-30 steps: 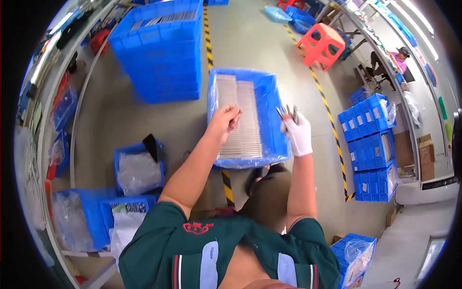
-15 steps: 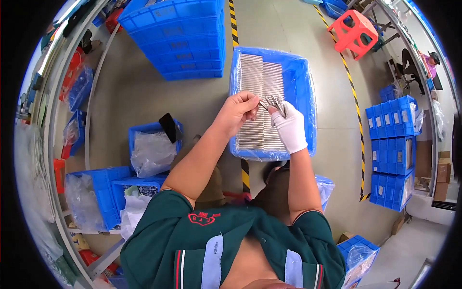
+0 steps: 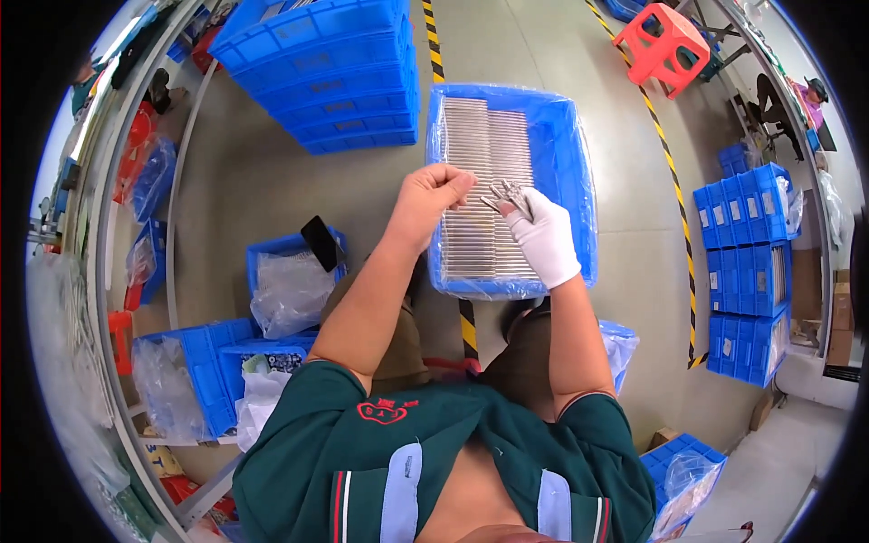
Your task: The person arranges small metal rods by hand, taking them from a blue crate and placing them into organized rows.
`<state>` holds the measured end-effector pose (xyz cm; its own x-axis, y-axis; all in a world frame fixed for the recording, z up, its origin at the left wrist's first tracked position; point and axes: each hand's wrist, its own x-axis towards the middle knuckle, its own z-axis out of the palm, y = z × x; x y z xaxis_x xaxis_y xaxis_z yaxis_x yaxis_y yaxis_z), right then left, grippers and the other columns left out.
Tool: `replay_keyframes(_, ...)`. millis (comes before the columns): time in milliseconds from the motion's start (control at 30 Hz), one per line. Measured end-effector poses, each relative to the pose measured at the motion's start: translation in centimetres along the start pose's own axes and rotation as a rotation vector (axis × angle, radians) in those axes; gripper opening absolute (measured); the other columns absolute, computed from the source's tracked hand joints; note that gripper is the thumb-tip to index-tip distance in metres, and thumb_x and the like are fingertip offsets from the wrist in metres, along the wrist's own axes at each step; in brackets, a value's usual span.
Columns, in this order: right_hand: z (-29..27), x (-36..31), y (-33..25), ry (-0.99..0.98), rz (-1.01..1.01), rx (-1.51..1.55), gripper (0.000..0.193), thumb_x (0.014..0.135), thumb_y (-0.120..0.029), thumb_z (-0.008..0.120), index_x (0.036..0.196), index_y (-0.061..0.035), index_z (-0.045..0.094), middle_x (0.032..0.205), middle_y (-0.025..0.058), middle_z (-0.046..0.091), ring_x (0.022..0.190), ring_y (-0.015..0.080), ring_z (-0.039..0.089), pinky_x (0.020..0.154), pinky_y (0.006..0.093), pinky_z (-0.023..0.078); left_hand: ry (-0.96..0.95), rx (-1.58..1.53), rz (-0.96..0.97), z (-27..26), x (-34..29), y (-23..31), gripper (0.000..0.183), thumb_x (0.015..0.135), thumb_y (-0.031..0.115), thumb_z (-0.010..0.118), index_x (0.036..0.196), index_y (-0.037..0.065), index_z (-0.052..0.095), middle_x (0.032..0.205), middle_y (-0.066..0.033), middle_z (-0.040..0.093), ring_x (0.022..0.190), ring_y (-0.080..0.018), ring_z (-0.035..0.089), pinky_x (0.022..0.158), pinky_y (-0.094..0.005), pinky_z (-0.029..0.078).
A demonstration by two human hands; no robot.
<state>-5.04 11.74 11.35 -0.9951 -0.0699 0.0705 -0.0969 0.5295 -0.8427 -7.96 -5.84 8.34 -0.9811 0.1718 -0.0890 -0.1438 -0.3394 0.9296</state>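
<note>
My right hand [image 3: 546, 240], in a white glove with the thumb tip bare, is closed on several slim silvery metal pieces [image 3: 501, 194] that fan out from its fingers. To its left, my bare left hand [image 3: 433, 201] is pinched, thumb against forefinger; whether something small is between them I cannot make out. Both hands are above a blue plastic crate [image 3: 563, 145] lined with clear film. Two side-by-side columns of thin silvery metal strips [image 3: 471, 240] lie packed in rows inside it, partly hidden by my hands.
Stacked blue crates [image 3: 335, 86] stand ahead on the left, more crates [image 3: 747, 271] on the right. A dark phone [image 3: 319, 242] rests on a smaller crate [image 3: 262, 244] with plastic bags. A red stool [image 3: 665, 45] stands far right. Striped tape [image 3: 670, 172] marks the floor.
My left hand has drawn a little left, away from the metal pieces in my right hand. The right hand still holds them, nearly in place. The view has shifted slightly.
</note>
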Motion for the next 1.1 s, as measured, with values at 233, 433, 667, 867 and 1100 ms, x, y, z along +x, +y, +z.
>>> replay_keyframes(233, 0.4, 0.0, -0.1, -0.148, 0.072, 0.130, 0.018, 0.081, -0.020, 0.062, 0.080, -0.0024, 0.056, 0.061, 0.0111, 0.054, 0.052, 0.0189, 0.048, 0.053, 0.0304, 0.041, -0.122, -0.123, -0.141, 0.0, -0.3, 0.4, 0.013, 0.080, 0.013, 0.064, 0.082, 0.000, 0.063, 0.069, -0.0020, 0.059, 0.061, -0.0073, 0.051, 0.060, -0.0207, 0.042)
replay_keyframes(433, 0.9, -0.3, -1.2, -0.074, -0.084, -0.209, 0.017, 0.080, -0.020, 0.062, 0.081, -0.0040, 0.056, 0.070, 0.0162, 0.058, 0.063, 0.0323, 0.056, 0.056, 0.0341, 0.043, -0.117, -0.035, -0.132, -0.5, -0.4, 0.5, 0.012, 0.078, 0.013, 0.066, 0.080, 0.001, 0.064, 0.068, -0.0013, 0.059, 0.062, -0.0062, 0.049, 0.059, -0.0207, 0.040)
replay_keyframes(667, 1.2, 0.3, -0.1, -0.139, -0.036, 0.022, 0.019, 0.082, -0.022, 0.060, 0.083, -0.0036, 0.055, 0.060, 0.0081, 0.054, 0.053, 0.0186, 0.049, 0.053, 0.0292, 0.040, -0.071, 0.108, -0.113, -1.6, -0.1, 0.7, 0.014, 0.078, 0.016, 0.066, 0.080, 0.001, 0.064, 0.068, -0.0005, 0.059, 0.061, -0.0055, 0.048, 0.058, -0.0197, 0.038)
replay_keyframes(867, 1.0, 0.1, -0.4, -0.415, 0.336, 0.662, 0.021, 0.086, -0.024, 0.058, 0.079, -0.0036, 0.055, 0.057, -0.0036, 0.043, 0.050, 0.0045, 0.037, 0.047, 0.0213, 0.030, -0.133, -0.001, -0.140, -1.5, -0.5, 0.9, 0.015, 0.078, 0.016, 0.066, 0.080, 0.001, 0.063, 0.070, -0.0010, 0.059, 0.061, -0.0061, 0.048, 0.059, -0.0199, 0.038)
replay_keyframes(1100, 1.5, 0.3, -0.4, -0.455, 0.340, 0.577, 0.022, 0.086, -0.024, 0.057, 0.078, -0.0035, 0.055, 0.056, -0.0037, 0.043, 0.050, 0.0045, 0.037, 0.046, 0.0210, 0.030, -0.135, 0.054, -0.126, -1.9, -0.9, 0.9, 0.013, 0.076, 0.013, 0.067, 0.079, 0.000, 0.064, 0.070, -0.0021, 0.060, 0.063, -0.0075, 0.050, 0.061, -0.0219, 0.040)
